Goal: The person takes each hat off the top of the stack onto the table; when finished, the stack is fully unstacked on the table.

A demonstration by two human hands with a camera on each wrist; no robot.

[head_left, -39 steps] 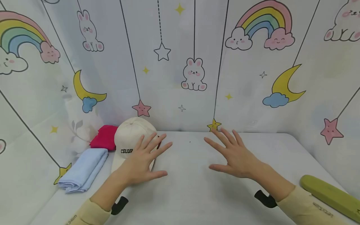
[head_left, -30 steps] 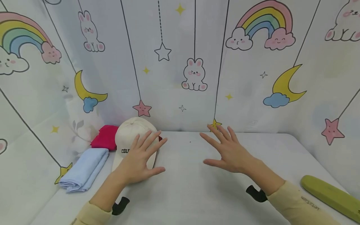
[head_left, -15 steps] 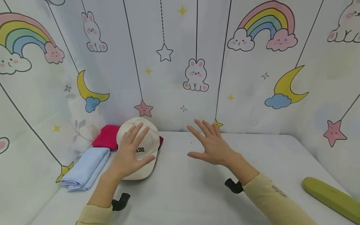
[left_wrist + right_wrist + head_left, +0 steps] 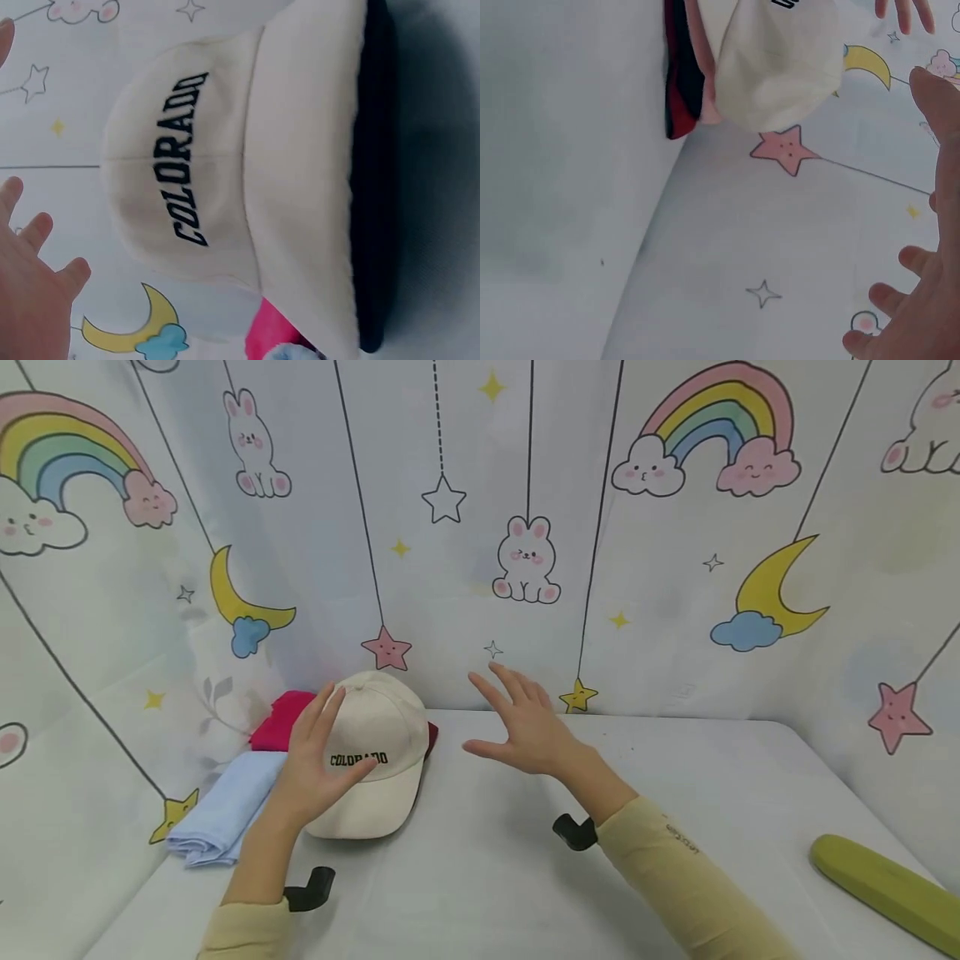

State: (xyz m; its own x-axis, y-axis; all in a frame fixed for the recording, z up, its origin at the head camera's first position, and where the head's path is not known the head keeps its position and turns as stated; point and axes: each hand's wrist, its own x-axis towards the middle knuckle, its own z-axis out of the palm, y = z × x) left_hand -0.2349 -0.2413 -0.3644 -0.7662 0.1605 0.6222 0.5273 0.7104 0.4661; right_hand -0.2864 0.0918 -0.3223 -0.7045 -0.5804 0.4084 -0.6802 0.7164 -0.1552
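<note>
A cream baseball cap [image 4: 386, 722] with dark COLORADO lettering sits at the back left of the white table, brim toward me. Dark and red layers show under its brim [image 4: 682, 90] in the right wrist view. My left hand [image 4: 309, 768] hovers at the cap's left side, fingers extended and thumb apart, overlapping it in the head view. To the right of the cap my right hand [image 4: 528, 731] is raised with spread fingers and holds nothing. I see no contact between either hand and the cap.
A folded light blue cloth [image 4: 228, 806] lies left of the cap, with a red cloth [image 4: 281, 720] behind it. A long green object [image 4: 885, 881] rests at the right edge. A patterned curtain [image 4: 465, 560] hangs behind the white table [image 4: 465, 877].
Both hands have moved leftward, the left one to the cap's left side and the right one nearer the cap. The right hand also rose slightly. The cap stays in place.
</note>
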